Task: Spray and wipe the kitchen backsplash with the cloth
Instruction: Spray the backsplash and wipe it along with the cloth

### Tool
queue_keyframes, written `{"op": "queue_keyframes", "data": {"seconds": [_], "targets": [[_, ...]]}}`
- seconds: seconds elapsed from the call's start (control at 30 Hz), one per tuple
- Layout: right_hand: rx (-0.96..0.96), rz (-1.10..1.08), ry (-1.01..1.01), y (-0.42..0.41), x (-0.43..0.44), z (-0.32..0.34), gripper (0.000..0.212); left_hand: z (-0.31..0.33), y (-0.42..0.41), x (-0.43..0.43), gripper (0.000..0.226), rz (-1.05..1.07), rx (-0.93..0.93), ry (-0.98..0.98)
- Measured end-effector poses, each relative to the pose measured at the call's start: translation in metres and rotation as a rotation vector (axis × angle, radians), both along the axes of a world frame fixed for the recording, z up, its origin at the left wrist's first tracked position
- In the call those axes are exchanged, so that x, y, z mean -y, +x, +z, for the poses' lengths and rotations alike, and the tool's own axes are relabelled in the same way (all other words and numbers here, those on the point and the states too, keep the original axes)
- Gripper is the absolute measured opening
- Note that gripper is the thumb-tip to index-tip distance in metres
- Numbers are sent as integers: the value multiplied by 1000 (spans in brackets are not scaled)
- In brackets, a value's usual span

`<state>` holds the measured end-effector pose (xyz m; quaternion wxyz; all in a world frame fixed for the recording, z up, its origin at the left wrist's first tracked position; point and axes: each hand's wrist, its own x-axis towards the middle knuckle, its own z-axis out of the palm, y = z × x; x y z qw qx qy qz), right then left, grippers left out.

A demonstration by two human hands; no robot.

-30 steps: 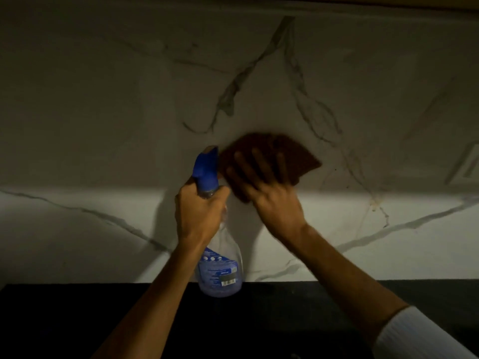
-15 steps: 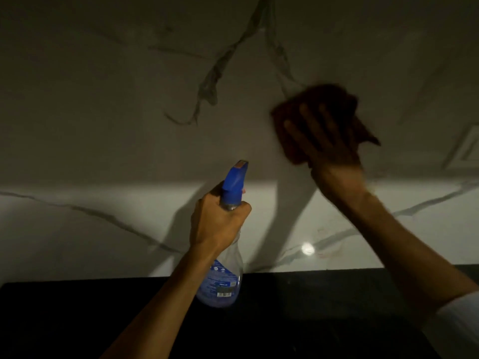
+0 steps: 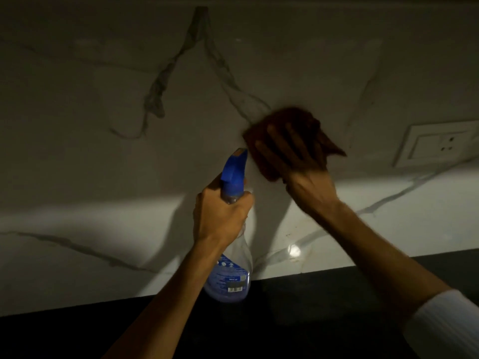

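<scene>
Two hands are busy at a dim, marble-veined backsplash (image 3: 98, 81). The right hand (image 3: 298, 161) lies flat with fingers spread, pressing a dark reddish-brown cloth (image 3: 290, 120) against the wall in its shadowed upper part. The left hand (image 3: 221, 216) is closed round the neck of a clear spray bottle (image 3: 230, 275) with a blue trigger head (image 3: 234, 172); the bottle hangs upright just in front of the wall, above the dark table (image 3: 298, 307).

Risks from here, as I judge them: a white socket plate (image 3: 438, 143) sits near the cloth, to its right, and a wet wipe or a spray aimed that way could carry liquid into it. One corner of the cloth hangs loose past the fingers, so a fast stroke could fold it under or let it slip from the flat palm. Poor light may also hide streaks or missed patches, such as the small marks low on the wall near the bright glint.
</scene>
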<state>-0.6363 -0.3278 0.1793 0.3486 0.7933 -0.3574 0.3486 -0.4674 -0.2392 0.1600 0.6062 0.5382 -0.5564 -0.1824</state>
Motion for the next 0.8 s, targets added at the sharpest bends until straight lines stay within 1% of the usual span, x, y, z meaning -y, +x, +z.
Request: {"op": "queue_keyframes", "data": {"seconds": [0.07, 0.1, 0.17, 0.27, 0.3, 0.33, 0.4, 0.47, 0.53, 0.6, 0.63, 0.67, 0.73, 0.77, 0.8], "targets": [[5, 15, -39, -3, 9, 46, 88, 3, -8, 2, 15, 4, -6, -3], [38, 6, -37, -9, 13, 66, 86, 4, -12, 3, 15, 7, -9, -6], [170, -22, -20, -26, 19, 91, 81, 8, -16, 5, 14, 4, -1, -12], [438, -120, 47, -48, 16, 78, 78, 13, -20, 5, 13, -22, 13, -13], [504, -167, 93, -51, 13, 62, 80, 15, -22, 4, 14, -33, 11, -12], [531, -204, 142, -51, 9, 46, 82, 16, -24, 3, 15, -42, 11, -11], [477, -215, 192, -47, 0, 23, 85, 17, -30, 2, 13, -46, 15, -19], [372, -134, 157, -40, -3, 22, 83, 18, -36, 3, 12, -31, 18, -41], [257, -39, 92, -36, 0, 45, 80, 20, -41, 6, 16, -8, 17, -61], [187, -5, 27, -36, 6, 76, 75, 24, -45, 6, 12, -2, 12, -72], [217, -3, 16, -37, 8, 92, 73, 28, -46, 5, 8, -3, 3, -74], [289, -14, 22, -37, 10, 105, 72, 32, -47, 4, 9, -3, -11, -77], [443, -36, 61, -30, 7, 117, 70, 43, -46, 5, 16, 3, -34, -85], [450, -35, 80, -24, 4, 116, 69, 47, -45, 6, 15, 15, -32, -91], [388, -27, 90, -17, 0, 110, 68, 52, -44, 7, 12, 30, -31, -94]]}}
